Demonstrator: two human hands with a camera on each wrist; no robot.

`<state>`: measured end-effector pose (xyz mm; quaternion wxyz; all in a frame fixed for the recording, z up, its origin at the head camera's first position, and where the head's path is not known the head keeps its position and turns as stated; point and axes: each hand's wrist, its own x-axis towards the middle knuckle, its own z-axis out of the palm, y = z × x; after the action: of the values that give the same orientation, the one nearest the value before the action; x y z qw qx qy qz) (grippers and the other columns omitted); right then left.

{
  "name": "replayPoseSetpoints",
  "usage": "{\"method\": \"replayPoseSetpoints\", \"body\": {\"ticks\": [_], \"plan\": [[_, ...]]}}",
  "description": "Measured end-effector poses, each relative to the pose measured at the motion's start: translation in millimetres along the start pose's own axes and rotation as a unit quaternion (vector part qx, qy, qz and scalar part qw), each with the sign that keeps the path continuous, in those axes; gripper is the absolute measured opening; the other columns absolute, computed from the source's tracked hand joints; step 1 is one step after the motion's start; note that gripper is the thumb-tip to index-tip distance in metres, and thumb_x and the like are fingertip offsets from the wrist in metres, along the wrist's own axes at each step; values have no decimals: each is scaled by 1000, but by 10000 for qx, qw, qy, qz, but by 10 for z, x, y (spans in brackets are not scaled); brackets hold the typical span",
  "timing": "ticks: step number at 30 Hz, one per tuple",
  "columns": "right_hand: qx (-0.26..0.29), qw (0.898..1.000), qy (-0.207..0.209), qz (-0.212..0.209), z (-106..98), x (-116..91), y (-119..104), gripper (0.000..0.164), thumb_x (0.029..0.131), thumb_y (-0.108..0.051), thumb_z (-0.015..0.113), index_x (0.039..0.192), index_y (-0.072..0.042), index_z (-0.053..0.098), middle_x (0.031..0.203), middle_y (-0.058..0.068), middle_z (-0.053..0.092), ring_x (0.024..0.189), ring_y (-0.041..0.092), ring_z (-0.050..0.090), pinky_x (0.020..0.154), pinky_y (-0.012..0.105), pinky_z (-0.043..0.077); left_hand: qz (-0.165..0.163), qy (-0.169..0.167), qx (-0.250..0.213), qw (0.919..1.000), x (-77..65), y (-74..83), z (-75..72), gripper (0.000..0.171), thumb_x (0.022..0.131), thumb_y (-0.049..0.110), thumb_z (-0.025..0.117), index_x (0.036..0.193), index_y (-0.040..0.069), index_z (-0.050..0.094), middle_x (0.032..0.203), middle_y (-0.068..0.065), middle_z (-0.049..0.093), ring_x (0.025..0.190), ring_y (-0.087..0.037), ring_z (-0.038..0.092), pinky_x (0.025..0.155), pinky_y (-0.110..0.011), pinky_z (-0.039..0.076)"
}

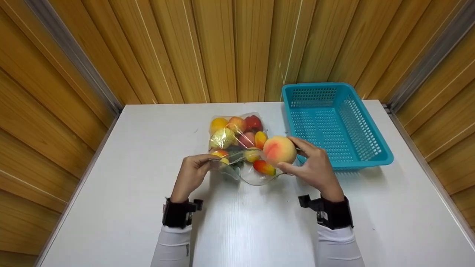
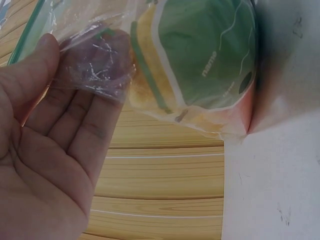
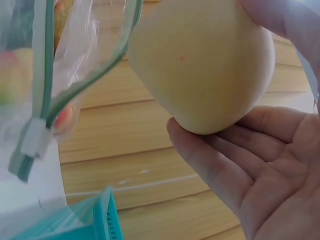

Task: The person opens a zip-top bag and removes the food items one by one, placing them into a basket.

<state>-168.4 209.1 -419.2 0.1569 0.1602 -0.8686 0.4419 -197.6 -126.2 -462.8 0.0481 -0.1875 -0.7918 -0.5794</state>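
Note:
A clear zip bag [image 1: 256, 180] full of toy fruit lies on the white table, its mouth spread open toward me. My left hand [image 1: 192, 174] pinches the left edge of the bag's mouth between thumb and fingers. In my right hand [image 1: 313, 163] is a yellow peach [image 1: 280, 150] with a red blush, held between thumb and fingers at the right end of the mouth. The right wrist view shows the peach [image 3: 205, 65] outside the bag, beside the green zip strip [image 3: 42, 65] and its white slider [image 3: 36, 137]. A green printed label [image 2: 207, 55] shows on the bag in the left wrist view.
A teal plastic basket [image 1: 386, 157] with perforated sides stands at the back right of the table, close by my right hand. Inside the bag are several fruits, among them an orange [image 1: 219, 124] and a red one [image 1: 253, 122]. Wood-panelled walls [image 1: 219, 48] enclose the white table [image 1: 148, 129].

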Motion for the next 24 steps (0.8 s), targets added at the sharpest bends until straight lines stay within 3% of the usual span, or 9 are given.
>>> {"method": "replayPoseSetpoints", "body": {"ticks": [12, 16, 19, 24], "plan": [[-257, 9895, 1139, 856, -192, 22, 310, 71, 79, -18, 91, 138, 7, 60, 133, 25, 66, 117, 38, 66, 94, 53, 56, -17, 14, -19, 10000, 7, -6, 6, 18, 95, -4, 67, 107, 0, 80, 108, -16, 77, 96, -28, 75, 83, -31, 61], [-598, 9819, 1401, 1121, -231, 31, 403, 71, 79, -20, 91, 137, 8, 60, 129, 27, 67, 111, 39, 68, 92, 43, 59, -16, 1, -27, 10000, 3, -9, 3, 17, 95, -4, 67, 107, -1, 80, 111, -19, 76, 97, -28, 75, 82, -31, 61], [-848, 9765, 1418, 1384, -249, 34, 449, 74, 80, -24, 90, 138, 9, 59, 128, 29, 66, 104, 39, 67, 86, 40, 57, -11, 13, 60, 10000, 2, -4, 3, 15, 94, -2, 70, 105, 0, 80, 109, -17, 77, 98, -27, 75, 83, -29, 61], [-1162, 9700, 1031, 1872, -267, 27, 504, 76, 85, -28, 85, 142, 11, 53, 129, 32, 63, 105, 43, 60, 89, 56, 52, -34, 20, 120, 9999, 5, 9, 10, 15, 93, -1, 71, 103, 1, 81, 104, -13, 78, 94, -24, 75, 82, -29, 61]]}}
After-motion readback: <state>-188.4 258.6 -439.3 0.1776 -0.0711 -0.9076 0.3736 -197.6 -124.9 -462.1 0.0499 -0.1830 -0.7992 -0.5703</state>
